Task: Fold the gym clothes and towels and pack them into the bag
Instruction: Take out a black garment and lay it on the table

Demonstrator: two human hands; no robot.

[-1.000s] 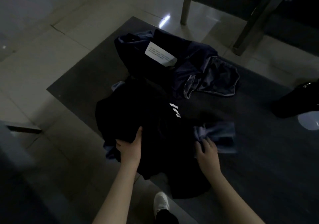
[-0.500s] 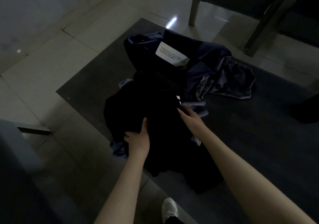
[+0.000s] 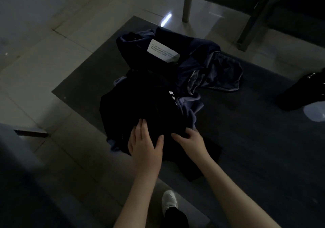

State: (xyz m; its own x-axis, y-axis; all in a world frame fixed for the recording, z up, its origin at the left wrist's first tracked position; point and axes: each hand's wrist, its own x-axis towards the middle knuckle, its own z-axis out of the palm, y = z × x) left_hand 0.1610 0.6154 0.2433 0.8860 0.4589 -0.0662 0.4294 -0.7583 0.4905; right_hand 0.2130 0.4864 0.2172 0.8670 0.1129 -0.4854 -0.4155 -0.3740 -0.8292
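- A white shoe (image 3: 169,199) shows near the bottom edge.
- The left hand (image 3: 144,145) presses flat on a crumpled black shirt (image 3: 140,101), grip wide. The right hand (image 3: 190,138) bends its fingers into the same cloth, and the dark hides whether that grip holds it.
- The shirt lies on a dark mat (image 3: 246,140), over a fleecy grey-blue cloth (image 3: 189,108).
- Beyond it, a navy garment (image 3: 197,55) bears a white label (image 3: 162,51).

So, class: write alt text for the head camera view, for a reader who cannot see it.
In dim light, a person's left hand presses flat on a crumpled black garment while the right hand grips its fold. It tops a pile of navy clothes on a dark mat laid on a tiled floor.
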